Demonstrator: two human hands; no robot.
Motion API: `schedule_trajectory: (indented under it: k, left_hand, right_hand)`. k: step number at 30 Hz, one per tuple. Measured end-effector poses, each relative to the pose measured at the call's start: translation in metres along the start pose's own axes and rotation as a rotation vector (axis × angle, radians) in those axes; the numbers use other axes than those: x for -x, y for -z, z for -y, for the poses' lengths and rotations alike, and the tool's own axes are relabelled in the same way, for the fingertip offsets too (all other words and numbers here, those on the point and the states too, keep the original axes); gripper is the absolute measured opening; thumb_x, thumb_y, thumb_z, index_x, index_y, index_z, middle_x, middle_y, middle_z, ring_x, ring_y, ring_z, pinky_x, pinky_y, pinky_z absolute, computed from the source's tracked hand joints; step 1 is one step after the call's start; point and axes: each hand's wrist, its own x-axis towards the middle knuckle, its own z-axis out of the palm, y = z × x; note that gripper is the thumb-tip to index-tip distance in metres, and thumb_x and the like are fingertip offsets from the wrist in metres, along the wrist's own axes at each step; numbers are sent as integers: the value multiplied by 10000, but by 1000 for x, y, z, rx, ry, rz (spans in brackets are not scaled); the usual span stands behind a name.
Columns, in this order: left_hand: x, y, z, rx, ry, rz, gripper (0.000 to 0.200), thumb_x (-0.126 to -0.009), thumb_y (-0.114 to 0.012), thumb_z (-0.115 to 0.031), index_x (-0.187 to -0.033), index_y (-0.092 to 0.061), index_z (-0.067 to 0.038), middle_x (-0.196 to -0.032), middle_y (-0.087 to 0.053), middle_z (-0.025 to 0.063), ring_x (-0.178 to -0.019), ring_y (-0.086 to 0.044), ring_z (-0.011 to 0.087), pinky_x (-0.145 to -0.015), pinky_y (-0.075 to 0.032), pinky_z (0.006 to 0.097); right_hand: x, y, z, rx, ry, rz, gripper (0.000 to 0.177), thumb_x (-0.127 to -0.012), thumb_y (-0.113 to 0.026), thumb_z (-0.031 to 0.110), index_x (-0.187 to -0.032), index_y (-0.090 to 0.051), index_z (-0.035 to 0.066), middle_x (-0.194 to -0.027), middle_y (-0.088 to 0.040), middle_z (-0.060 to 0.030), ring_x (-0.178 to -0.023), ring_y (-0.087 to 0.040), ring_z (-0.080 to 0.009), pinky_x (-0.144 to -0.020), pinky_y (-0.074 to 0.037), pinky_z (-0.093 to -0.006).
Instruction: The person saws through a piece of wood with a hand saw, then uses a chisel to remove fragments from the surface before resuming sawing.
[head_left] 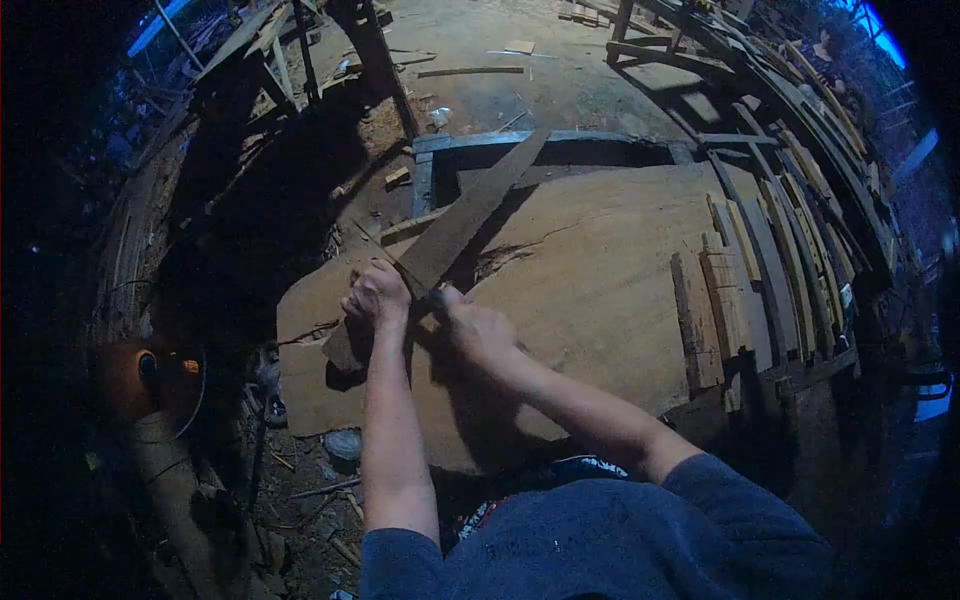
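A long, tapering handsaw [462, 228] slants across the view, its narrow end pointing to the upper right. My left hand [378, 292] is closed at its wide lower end, near a dark block-like piece [345, 348]. My right hand [478, 332] is wrapped round the dark handle of a thin, straight file [380, 244]. The file crosses the saw's lower part and passes just beyond my left knuckles. Beneath both hands lies a broad wooden board [600, 270] with a dark split in its surface.
Behind the board stands a wooden frame [560, 138]. Planks and strips [790, 250] are stacked along the right side. A dark post [385, 70] rises at the upper left, and debris [320, 490] litters the ground at lower left. A person [825, 60] is at the far upper right.
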Motion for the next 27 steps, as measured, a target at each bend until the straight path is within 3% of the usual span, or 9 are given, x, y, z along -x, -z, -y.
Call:
schedule_trajectory:
  k: [2,10,13,16,18,20,21,25,27]
  left_hand:
    - [-10,-27,10,158,-49,-94,487,-864,-431,-357,-603,-627,4,-654,-624,212,-653,-624,371,-664,-435,505]
    - [8,27,-7,117,-36,-15,489,-871,-404,-367,-672,-654,3,-713,-638,211,-663,-614,390,-725,-425,487]
    - [9,22,-5,114,-29,-91,487,-879,-388,-348,-658,-665,-14,-703,-636,209,-674,-621,377,-736,-402,482]
    - [-1,-16,2,139,-12,-118,499,-891,-377,-352,-635,-673,-43,-688,-636,202,-695,-631,358,-739,-380,478]
    - [-4,-22,4,201,9,-87,508,-896,-381,-374,-624,-671,-57,-690,-637,198,-716,-631,354,-737,-373,482]
    - [6,-12,5,207,-105,-251,524,-901,-378,-429,-627,-670,-92,-681,-641,169,-763,-627,353,-739,-362,485]
    - [3,4,5,166,-61,20,520,-902,-378,-458,-671,-664,-90,-740,-650,159,-807,-619,354,-778,-356,494]
    - [11,63,12,198,-261,315,502,-832,-488,-531,-870,-621,-48,-958,-629,175,-920,-585,339,-861,-349,503]
    - [17,86,18,187,-349,334,496,-803,-533,-532,-930,-599,-57,-995,-612,162,-960,-570,329,-865,-353,498]
  right_hand:
    - [-32,-21,0,16,1,-38,331,-866,-518,309,-1042,-419,47,-802,-641,-205,-805,-649,-374,-671,-512,-485]
    - [71,22,-18,-44,-37,124,456,-808,-595,344,-1149,-392,119,-888,-627,-207,-895,-612,-394,-754,-450,-518]
    - [113,31,-47,-38,-118,241,443,-810,-597,304,-1155,-390,119,-847,-621,-228,-842,-612,-410,-704,-459,-517]
    - [151,30,-86,15,16,98,418,-814,-585,239,-1157,-387,105,-812,-609,-256,-796,-604,-435,-658,-468,-518]
    - [168,33,-102,-63,-83,42,419,-830,-553,211,-1183,-375,72,-800,-600,-272,-758,-589,-462,-629,-470,-522]
    - [177,32,-120,-30,-54,-8,421,-836,-543,207,-1195,-373,65,-808,-601,-271,-757,-587,-463,-636,-468,-528]
    - [179,34,-127,-20,-40,-54,424,-843,-533,202,-1207,-371,59,-815,-602,-269,-757,-586,-465,-642,-466,-533]
    - [177,35,-138,3,-45,-168,422,-836,-537,180,-1209,-386,52,-811,-602,-273,-744,-585,-466,-640,-467,-532]
    - [170,32,-146,-115,-36,-132,387,-839,-534,167,-1191,-410,63,-848,-603,-271,-774,-583,-465,-658,-470,-525]
